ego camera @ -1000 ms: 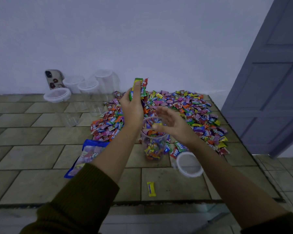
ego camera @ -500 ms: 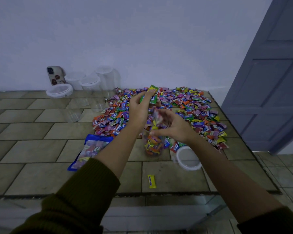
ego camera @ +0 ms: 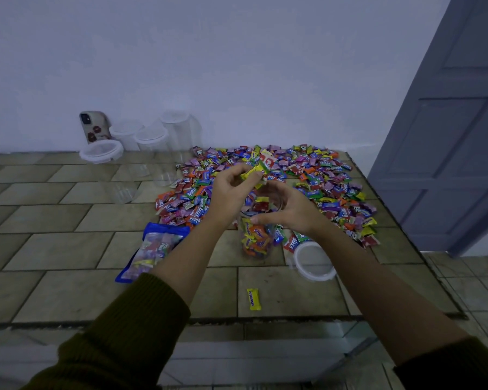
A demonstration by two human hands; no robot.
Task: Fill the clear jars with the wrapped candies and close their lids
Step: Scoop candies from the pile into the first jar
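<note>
Nearest the front edge of the tiled counter [ego camera: 68, 291], a single yellow candy [ego camera: 253, 299] lies apart from everything else. Further in, toward the right edge, a loose lid [ego camera: 307, 275] lies flat. A blue bag [ego camera: 150, 249] of sweets lies toward the left.

Between bag and lid stands the open jar [ego camera: 258, 237], roughly half full of wrapped candies. The right hand [ego camera: 290, 209] is curled round its rim, thumb on the near side and fingers on the far side, steadying it. The left hand [ego camera: 231, 190] hovers just beyond the mouth, its fingertips pinching a few candies [ego camera: 254, 171], a yellow-green one outermost.

Behind the jar the big candy pile [ego camera: 321, 187] spreads to the right edge and back toward the wall. The wrappers look light and slick, so a small bunch is probably best held across its middle and let go low over the mouth. The jar seems thin, stiff plastic that would tip easily, so holding it at the rim or upper wall suits it.

At the back left, the empty jars [ego camera: 152, 142] stand together near the wall, beside a phone [ego camera: 93, 126] leaning on it.
</note>
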